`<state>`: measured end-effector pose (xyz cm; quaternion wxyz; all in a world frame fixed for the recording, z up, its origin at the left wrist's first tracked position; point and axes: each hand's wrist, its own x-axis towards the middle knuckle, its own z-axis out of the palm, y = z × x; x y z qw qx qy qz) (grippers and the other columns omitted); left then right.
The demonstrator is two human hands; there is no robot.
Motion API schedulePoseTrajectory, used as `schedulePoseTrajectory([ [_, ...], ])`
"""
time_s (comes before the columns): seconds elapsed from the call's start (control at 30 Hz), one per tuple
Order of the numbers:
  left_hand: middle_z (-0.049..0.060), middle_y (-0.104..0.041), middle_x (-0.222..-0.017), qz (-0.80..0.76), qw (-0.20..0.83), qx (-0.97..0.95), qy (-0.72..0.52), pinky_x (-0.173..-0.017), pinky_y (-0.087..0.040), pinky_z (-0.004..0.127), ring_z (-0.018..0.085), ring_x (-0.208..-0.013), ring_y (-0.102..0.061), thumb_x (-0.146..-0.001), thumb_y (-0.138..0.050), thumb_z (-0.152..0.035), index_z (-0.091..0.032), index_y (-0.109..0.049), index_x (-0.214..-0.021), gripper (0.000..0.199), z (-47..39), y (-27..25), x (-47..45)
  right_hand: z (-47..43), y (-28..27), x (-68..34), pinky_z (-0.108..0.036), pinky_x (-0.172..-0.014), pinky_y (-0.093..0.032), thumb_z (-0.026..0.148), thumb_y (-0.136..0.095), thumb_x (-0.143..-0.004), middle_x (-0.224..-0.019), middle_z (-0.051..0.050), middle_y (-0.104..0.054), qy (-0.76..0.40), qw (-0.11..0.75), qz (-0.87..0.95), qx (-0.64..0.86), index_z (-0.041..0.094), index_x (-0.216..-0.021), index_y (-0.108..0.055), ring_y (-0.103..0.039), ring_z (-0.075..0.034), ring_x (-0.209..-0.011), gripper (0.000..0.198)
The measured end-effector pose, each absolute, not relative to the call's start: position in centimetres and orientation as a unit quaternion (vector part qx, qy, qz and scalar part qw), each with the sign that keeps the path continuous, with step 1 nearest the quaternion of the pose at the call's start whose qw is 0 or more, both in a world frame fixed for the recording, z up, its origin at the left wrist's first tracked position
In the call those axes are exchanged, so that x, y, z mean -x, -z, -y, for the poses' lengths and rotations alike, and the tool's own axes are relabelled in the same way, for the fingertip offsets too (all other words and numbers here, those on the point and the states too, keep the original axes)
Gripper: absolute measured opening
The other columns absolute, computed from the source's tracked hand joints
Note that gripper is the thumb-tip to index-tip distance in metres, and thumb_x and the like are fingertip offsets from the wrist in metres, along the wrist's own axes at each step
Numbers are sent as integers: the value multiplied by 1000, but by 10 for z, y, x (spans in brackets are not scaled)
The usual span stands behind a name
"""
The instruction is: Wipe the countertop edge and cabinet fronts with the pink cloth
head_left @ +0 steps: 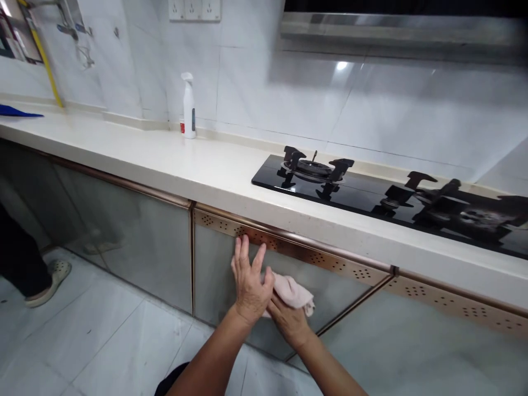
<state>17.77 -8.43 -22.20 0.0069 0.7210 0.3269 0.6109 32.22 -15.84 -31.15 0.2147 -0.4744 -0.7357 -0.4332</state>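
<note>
My left hand [251, 283] lies with its fingers spread against the cabinet door [223, 253], fingertips reaching the perforated copper-coloured strip [297, 254] along its top. Just to the right and partly behind it, my right hand [291, 322] holds a pale pink cloth [292, 290] against the frosted door panel. The cloth is bunched, with its loose end sticking out to the right. Some of my right fingers are hidden by the cloth and my left hand.
Above the door runs a white countertop [136, 148] with a black gas hob [350, 199] and a white spray bottle [188, 107]. A blue item [16, 111] lies far left. Another person's foot in a clog [53, 281] stands on the tiled floor [111, 341].
</note>
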Motion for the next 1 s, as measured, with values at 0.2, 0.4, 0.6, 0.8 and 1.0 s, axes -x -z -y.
schedulePoseTrajectory([
  [0.2,17,-30,-167,-355,68,-727,-584,-115,-35,59,31,-158,-20,-97,-49,-25,-23,-45,-152,55,96,219,-183,248,332,-398,-39,-92,-57,6,-49,-85,-130,-8,-69,402,115,705,573,27,-130,-60,-68,-23,-112,50],
  [0.4,14,-28,-168,-355,112,-690,-621,-121,-31,51,28,-159,-17,-104,-37,-37,-21,-53,-147,48,103,209,-189,224,233,-395,-64,-114,-36,28,-67,-82,-153,-20,-47,413,263,638,594,21,-140,-46,-36,-40,-147,63],
  [0.6,14,-49,-154,-337,135,-658,-660,-123,-30,47,24,-150,-36,-105,-28,-41,-19,-36,-157,56,94,212,-181,135,197,-314,-55,-119,-32,25,-61,-87,-155,-16,-45,430,306,670,522,20,-141,-46,-30,-33,-151,56],
  [0.8,18,-30,-165,-396,99,-567,-716,-122,-32,46,26,-152,-32,-105,-32,-37,-18,-27,-160,58,76,212,-165,76,212,-260,-57,-126,-16,26,-43,-100,-159,-10,-43,382,331,720,476,23,-150,-41,-23,-26,-155,50],
  [1.0,13,-43,-160,-427,7,-588,-687,-124,-26,51,24,-153,-32,-102,-28,-23,-19,-43,-154,54,73,208,-157,69,221,-246,-59,-123,-26,36,-44,-101,-146,-10,-58,378,306,707,513,26,-144,-53,-40,-29,-146,45],
])
